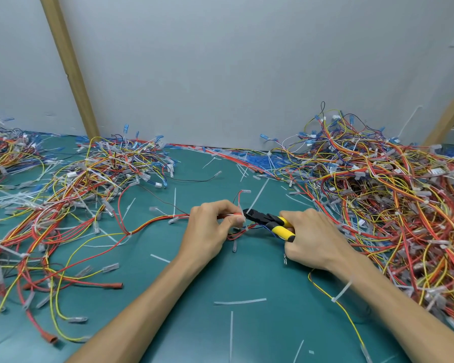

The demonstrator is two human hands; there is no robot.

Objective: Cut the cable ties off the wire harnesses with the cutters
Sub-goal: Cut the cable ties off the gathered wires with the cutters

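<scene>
My left hand (210, 229) pinches a bundle of red, orange and white wires (155, 221) at the middle of the green mat. A translucent cable tie (257, 199) sticks up and to the right from that bundle, just beside my fingertips. My right hand (309, 238) grips the yellow handles of the cutters (270, 221). Their black jaws point left and sit at the base of the tie, right next to my left thumb. Whether the jaws are closed on the tie I cannot tell.
A large tangle of harnesses (393, 205) fills the right side, and another pile (71, 195) spreads over the left. Cut tie pieces (240, 302) lie scattered on the green mat (194, 310). A grey wall (220, 74) stands behind.
</scene>
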